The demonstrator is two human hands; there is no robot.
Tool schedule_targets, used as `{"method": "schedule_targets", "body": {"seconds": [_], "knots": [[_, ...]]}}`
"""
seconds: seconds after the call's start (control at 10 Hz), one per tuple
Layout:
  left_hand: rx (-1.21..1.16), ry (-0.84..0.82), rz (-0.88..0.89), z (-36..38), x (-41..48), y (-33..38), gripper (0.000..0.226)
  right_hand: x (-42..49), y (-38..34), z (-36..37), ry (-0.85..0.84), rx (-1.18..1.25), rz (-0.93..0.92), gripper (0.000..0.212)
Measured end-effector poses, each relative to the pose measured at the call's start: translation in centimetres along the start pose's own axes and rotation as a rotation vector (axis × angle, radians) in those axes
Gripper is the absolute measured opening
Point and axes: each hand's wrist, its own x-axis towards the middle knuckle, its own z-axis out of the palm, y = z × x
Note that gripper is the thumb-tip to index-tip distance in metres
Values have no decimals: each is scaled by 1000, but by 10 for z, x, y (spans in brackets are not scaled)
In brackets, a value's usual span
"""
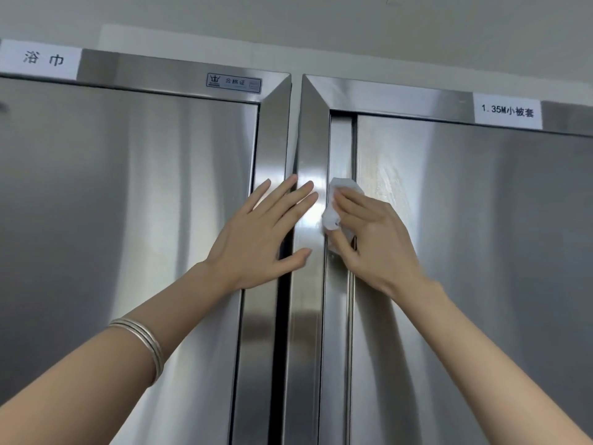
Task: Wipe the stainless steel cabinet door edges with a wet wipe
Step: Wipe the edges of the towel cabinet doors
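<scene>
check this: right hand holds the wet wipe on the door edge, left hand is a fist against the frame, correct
No. In the head view the left hand lies flat, fingers straight, against the frame; the right hand does hold the wet wipe on the door edge.

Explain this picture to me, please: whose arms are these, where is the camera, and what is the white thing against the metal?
There is no machine here. A person wears one camera on the head, so this single view looks out along their own two arms. In front stand two stainless steel cabinets side by side, with a left door and a right door. The left hand lies flat, fingers straight, across the dark gap between the cabinets. The right hand grips a crumpled white wet wipe and presses it on the narrow vertical edge strip beside the right door. Silver bangles sit on the left forearm.
</scene>
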Motion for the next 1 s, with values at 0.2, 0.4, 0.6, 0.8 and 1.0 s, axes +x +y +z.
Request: {"method": "schedule_targets", "body": {"seconds": [0.2,0.4,0.6,0.8,1.0], "knots": [[-4,8,-4,1,0,0,71,20,20,10,202,38,-42,13],[-16,13,-8,-1,0,1,71,33,22,12,302,18,-102,17],[-26,-5,-11,-1,0,1,71,21,31,5,72,-39,-119,29],[-35,9,-7,0,0,0,71,59,37,-1,111,-158,-145,22],[-34,19,-4,1,-1,0,71,56,34,0,81,-235,-138,33]]}}
